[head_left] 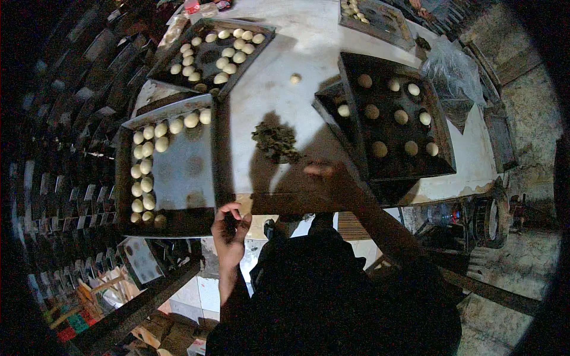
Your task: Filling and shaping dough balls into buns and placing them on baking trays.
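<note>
My left hand (229, 228) is raised at the near right corner of a metal tray (178, 172), its fingers curled around a dark spot; whether that is a small lump or only shadow is unclear. Pale dough balls (142, 169) run along that tray's left side and top edge. In deep shadow, my right hand (328, 175) reaches over the white table (309, 47), fingers stretched out to the left and nothing visible in them. It hovers just this side of a dark heap of crumbly filling (276, 142).
A dark tray (409, 166) with spaced balls, stacked on another tray, lies to the right. At the far left sits a tray (261, 44) of dough balls, and a further tray (386, 24) at the back. One loose dough ball (295, 78) and a plastic bag (454, 68) lie on the table.
</note>
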Tool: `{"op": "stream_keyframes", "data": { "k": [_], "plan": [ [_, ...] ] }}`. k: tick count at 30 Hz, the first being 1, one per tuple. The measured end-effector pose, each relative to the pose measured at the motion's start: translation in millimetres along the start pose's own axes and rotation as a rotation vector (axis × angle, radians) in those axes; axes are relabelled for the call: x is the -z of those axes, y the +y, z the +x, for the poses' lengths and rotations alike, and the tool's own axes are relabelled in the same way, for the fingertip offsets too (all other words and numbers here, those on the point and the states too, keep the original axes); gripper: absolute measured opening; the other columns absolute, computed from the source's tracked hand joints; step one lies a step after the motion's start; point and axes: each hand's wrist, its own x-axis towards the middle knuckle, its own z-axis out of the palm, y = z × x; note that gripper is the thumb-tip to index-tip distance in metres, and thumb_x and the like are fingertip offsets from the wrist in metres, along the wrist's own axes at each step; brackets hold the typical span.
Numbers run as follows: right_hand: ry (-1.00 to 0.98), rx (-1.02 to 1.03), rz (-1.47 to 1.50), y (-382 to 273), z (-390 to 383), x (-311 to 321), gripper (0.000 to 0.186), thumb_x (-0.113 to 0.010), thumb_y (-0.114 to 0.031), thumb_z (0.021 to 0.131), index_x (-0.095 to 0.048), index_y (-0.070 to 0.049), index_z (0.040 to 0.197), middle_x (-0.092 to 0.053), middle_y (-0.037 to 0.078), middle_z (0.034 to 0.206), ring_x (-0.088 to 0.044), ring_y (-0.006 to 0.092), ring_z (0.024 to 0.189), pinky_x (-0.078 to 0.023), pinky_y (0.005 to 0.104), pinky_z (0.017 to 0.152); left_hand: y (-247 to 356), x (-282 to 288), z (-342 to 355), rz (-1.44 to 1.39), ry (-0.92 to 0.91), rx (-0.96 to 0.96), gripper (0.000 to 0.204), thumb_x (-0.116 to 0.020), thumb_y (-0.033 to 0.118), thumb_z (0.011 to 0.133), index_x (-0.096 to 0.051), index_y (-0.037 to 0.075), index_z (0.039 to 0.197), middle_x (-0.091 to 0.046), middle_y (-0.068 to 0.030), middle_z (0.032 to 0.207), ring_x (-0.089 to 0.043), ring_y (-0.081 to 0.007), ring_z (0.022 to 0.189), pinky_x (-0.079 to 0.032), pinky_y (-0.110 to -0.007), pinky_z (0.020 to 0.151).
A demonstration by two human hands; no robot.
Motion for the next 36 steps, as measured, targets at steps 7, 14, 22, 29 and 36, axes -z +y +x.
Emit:
{"op": "stream_keyframes", "data": {
  "k": [7,14,22,29,36],
  "plan": [
    [-0.164,-0.22,0.124,-20.4,34.6,-36.9,0.027,-0.063,-0.021,0.082,-0.062,-0.007,0.105,-0.061,0.013,0.103,-0.061,0.0304,0.089,-0.05,0.0401,0.077,19.1,59.4,10.6,-0.089,0.051,-0.082,0.023,-0.058,-0.006,0.083,-0.054,0.004,0.104,-0.042,0.003,0.082,-0.042,-0.0058,0.076,-0.036,-0.019,0.073],
    [-0.283,-0.466,0.241,-34.0,14.5,-55.1,0.03,-0.062,-0.024,0.084,-0.059,-0.008,0.109,-0.059,0.011,0.112,-0.062,0.0312,0.088,-0.05,0.0384,0.077,-45.4,-13.6,35.6,0.186,-0.301,0.027,0.032,-0.058,0.022,0.091,-0.06,0.002,0.116,-0.065,-0.0112,0.108,-0.058,-0.0147,0.099,-0.044,-0.028,0.088],
    [0.117,-0.237,-0.076,-8.5,-50.7,-9.8,0.026,-0.064,-0.019,0.081,-0.061,-0.006,0.104,-0.063,0.015,0.088,-0.062,0.0302,0.087,-0.051,0.0402,0.072,-26.2,-106.8,35.5,-0.197,-0.407,-0.064,0.017,-0.064,0.015,0.087,-0.067,0.002,0.098,-0.067,-0.0066,0.09,-0.059,-0.0103,0.081,-0.048,-0.027,0.076],
    [0.262,-0.459,-0.099,160.7,-118.5,83.1,0.014,-0.061,-0.012,0.082,-0.062,-0.003,0.092,-0.064,0.012,0.085,-0.062,0.029,0.081,-0.049,0.0383,0.074,-57.7,-147.8,76.9,0.726,-0.351,-0.236,0.038,-0.064,0.005,0.073,-0.062,0.005,0.111,-0.064,-0.0186,0.1,-0.061,-0.0353,0.092,-0.048,-0.04,0.085],
    [-0.092,-0.193,-0.315,247.0,-114.9,75.9,0.026,-0.061,-0.009,0.079,-0.057,0.004,0.101,-0.059,0.014,0.084,-0.059,0.0277,0.076,-0.048,0.0366,0.067,-56.7,-170.3,59.4,0.617,-0.144,-0.357,0.038,-0.056,-0.003,0.077,-0.058,0.001,0.115,-0.057,-0.0218,0.114,-0.058,-0.0389,0.095,-0.043,-0.041,0.09]
  ]
}}
